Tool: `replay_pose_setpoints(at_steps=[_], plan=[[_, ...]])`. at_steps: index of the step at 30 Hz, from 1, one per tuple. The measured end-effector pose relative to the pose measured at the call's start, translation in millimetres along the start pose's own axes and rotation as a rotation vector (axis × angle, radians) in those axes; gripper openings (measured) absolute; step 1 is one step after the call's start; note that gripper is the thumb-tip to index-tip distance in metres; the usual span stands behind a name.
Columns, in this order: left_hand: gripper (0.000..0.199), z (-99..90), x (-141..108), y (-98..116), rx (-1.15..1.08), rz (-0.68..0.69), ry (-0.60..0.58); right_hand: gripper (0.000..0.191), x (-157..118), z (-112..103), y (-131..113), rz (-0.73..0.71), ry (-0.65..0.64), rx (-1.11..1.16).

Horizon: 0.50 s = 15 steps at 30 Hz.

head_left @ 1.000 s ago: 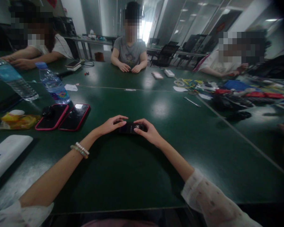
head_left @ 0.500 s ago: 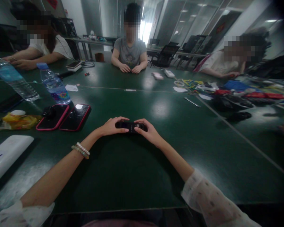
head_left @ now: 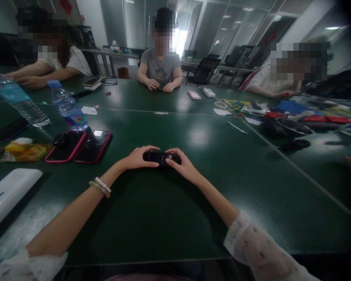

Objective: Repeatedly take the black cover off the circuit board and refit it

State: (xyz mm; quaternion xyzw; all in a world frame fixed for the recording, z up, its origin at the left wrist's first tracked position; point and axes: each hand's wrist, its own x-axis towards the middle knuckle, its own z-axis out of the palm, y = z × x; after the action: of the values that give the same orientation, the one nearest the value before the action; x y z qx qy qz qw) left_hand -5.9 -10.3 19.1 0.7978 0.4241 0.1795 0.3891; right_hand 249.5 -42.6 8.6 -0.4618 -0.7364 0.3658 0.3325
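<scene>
A small black device [head_left: 162,158] with a dark screen and a light mark on its right part lies between my hands, low over the green table [head_left: 163,218]. My left hand [head_left: 139,157] grips its left end, thumb along the near edge and fingers behind. Around the right end is my right hand [head_left: 181,162], its thumb on the face near the mark and its fingers at the far edge. Whether the device touches the table cannot be made out.
Two phones [head_left: 66,146] [head_left: 93,146], a yellow packet [head_left: 26,151], a white numbered case [head_left: 11,195] and two bottles [head_left: 20,99] [head_left: 68,107] stand left. A wrench [head_left: 236,127] and piled cables [head_left: 304,113] lie right. Three people sit around the table.
The view has shifted very slightly. My left thumb has moved a little off the device's screen, and more of the screen shows. Both hands keep their hold.
</scene>
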Motion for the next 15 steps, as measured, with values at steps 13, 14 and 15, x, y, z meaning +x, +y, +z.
replay_pose_setpoints(at_steps=[13,14,15], plan=[[0.074,1.2,1.0,1.0,-0.005,0.013,0.019,0.033,-4.3,1.7,-3.0,-0.042,0.062,-0.123],[0.073,1.2,0.9,1.3,-0.008,0.015,0.020,0.033,-4.3,1.7,-2.5,-0.044,0.062,-0.123],[0.073,1.2,0.8,1.5,-0.010,0.017,0.020,0.033,-4.3,1.6,-1.9,-0.051,0.063,-0.125]])
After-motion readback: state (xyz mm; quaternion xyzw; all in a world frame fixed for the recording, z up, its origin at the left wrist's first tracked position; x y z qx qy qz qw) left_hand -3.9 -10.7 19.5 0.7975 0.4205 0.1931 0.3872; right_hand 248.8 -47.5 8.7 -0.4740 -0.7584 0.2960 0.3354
